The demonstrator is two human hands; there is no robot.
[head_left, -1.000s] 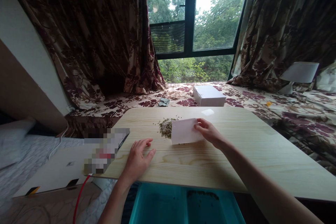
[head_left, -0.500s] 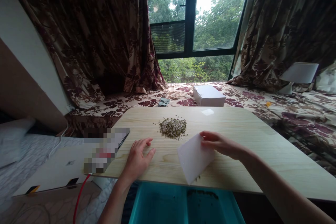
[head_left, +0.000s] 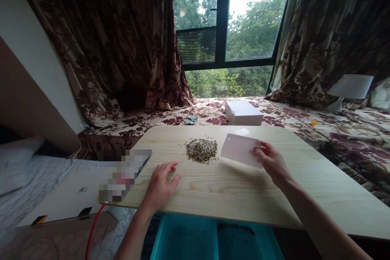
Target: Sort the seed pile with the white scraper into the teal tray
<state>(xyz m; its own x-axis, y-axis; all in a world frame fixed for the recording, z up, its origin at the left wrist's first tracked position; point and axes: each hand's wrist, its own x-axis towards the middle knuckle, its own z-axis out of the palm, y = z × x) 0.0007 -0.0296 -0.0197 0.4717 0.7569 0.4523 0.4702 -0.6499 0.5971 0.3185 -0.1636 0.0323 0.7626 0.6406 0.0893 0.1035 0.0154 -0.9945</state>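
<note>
In the head view, the right hand [head_left: 273, 163] grips a white card [head_left: 239, 149] at its right end, fingers closed on it. The card is just right of a pile of green and white grains [head_left: 201, 149] on the far part of the table [head_left: 198, 189]. The left hand [head_left: 160, 185] rests nearer, left of the pile, fingers loosely spread and holding nothing. Below the near edge, a blue tray [head_left: 183, 237] has dark bits [head_left: 236, 228] in its right compartment.

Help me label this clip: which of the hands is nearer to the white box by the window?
Right. The right hand, holding a white card, is this side of the white box and slightly right of it; the left hand is lower in view, well to its left.
</note>
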